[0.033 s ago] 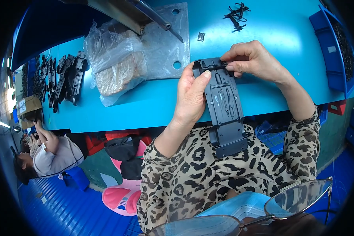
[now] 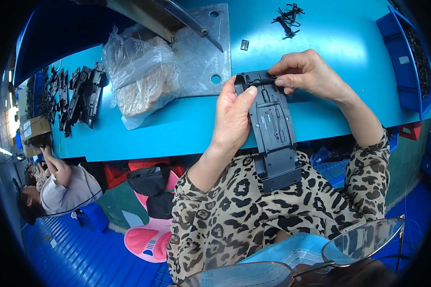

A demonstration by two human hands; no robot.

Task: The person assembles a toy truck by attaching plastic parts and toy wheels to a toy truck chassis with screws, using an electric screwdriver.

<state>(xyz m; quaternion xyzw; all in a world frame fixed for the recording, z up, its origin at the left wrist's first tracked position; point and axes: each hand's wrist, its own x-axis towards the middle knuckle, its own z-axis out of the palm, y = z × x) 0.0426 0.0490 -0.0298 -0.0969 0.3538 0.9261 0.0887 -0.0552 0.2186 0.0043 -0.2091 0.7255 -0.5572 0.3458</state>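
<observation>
A long black plastic chassis plate [image 2: 276,125] with moulded ribs and slots slants from the table edge down to my lap. My left hand [image 2: 234,112] grips its far left edge, thumb on the upper face and the other fingers mostly hidden beneath. At the far right corner of the plate, my right hand [image 2: 307,74] pinches the end of a thin black bar-shaped part [image 2: 265,82] lying across it. The fingertips cover some of that part. Beyond my hands, several small black plastic parts [image 2: 288,20] lie in a loose cluster, with a small black rectangular piece [image 2: 244,45] nearer.
A metal plate [image 2: 196,67] with holes and an angled arm stands left of my hands. Beside it lies a plastic-wrapped block [image 2: 146,86], then a pile of black mouldings [image 2: 86,93]. A blue bin [image 2: 402,62] of dark parts sits right. Another person [image 2: 64,186] works far left.
</observation>
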